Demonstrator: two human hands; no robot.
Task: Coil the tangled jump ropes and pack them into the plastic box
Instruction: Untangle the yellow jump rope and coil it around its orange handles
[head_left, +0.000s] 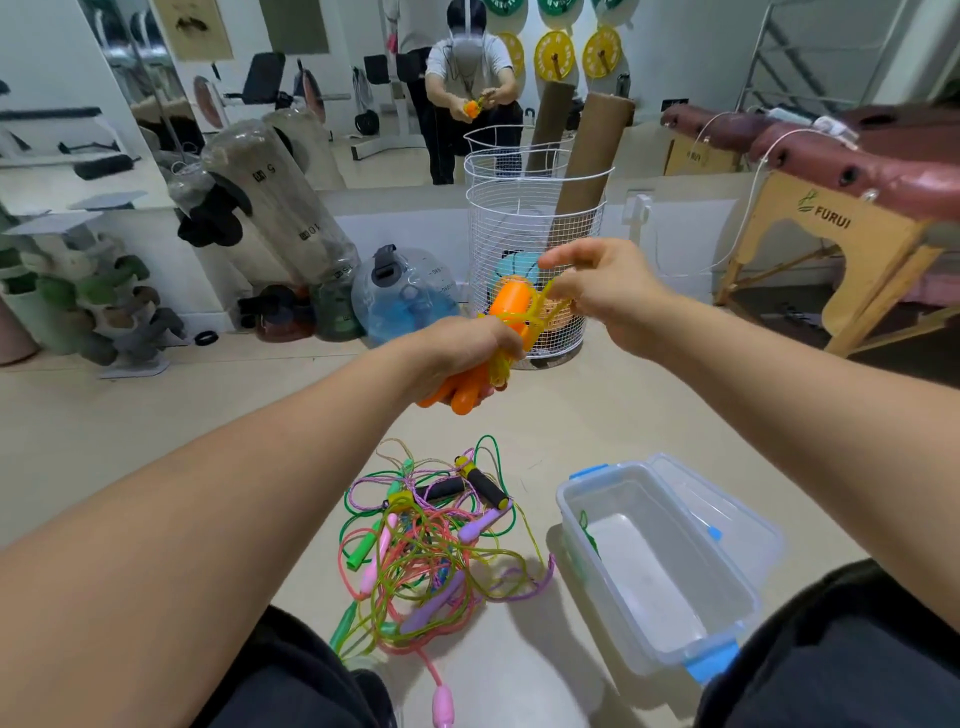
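My left hand (460, 353) grips the two orange handles (511, 306) of a jump rope, held up at chest height. Its yellow cord (543, 304) is looped around the handles, and my right hand (602, 288) pinches a loop of that cord just right of them. On the floor below lies a tangled pile of jump ropes (431, 551) in green, pink, purple and yellow, with black foam handles on top. To the pile's right stands the clear plastic box (670, 649) with blue clips, open, with its lid leaning behind it. A bit of green shows at its left inner wall.
A white wire basket (535, 218) with cardboard tubes stands behind my hands. Clear water jugs and weights (400, 296) line the mirror wall to the left. A massage table (831, 171) stands at the right. My knees frame the floor at the bottom.
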